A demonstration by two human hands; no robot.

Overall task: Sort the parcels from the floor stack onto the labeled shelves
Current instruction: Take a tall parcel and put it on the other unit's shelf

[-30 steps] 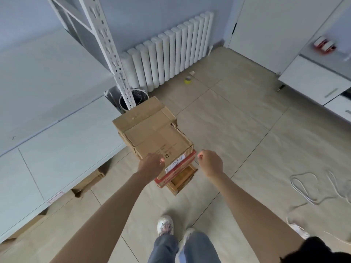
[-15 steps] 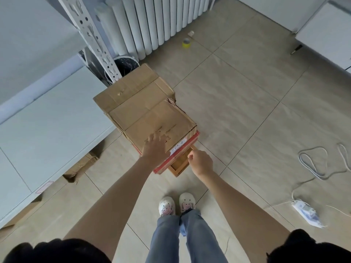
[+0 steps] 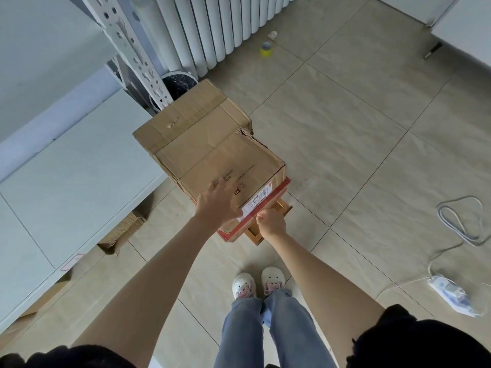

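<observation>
A stack of parcels stands on the tiled floor before my feet. On top lies a large brown cardboard box [image 3: 207, 144] with a white shipping label at its near corner. Beneath it sit a red-edged box [image 3: 276, 192] and a small wooden-coloured box [image 3: 282, 208]. My left hand [image 3: 216, 205] rests flat on the near end of the top box, fingers spread. At the near corner of the stack my right hand [image 3: 271, 221] is curled, its fingers at the edge of the top box by the label.
A white shelf unit [image 3: 66, 166] with a perforated upright [image 3: 127, 46] stands left of the stack; flattened cardboard [image 3: 119, 232] lies under it. A black bin [image 3: 178, 83], a radiator [image 3: 212, 27], a yellow tape roll [image 3: 265, 50] and a cable with power strip [image 3: 451, 293] are on the floor.
The view has tilted down and closer to the stack. My left hand slid onto the top box's near end. My right hand moved left to the stack's near corner.
</observation>
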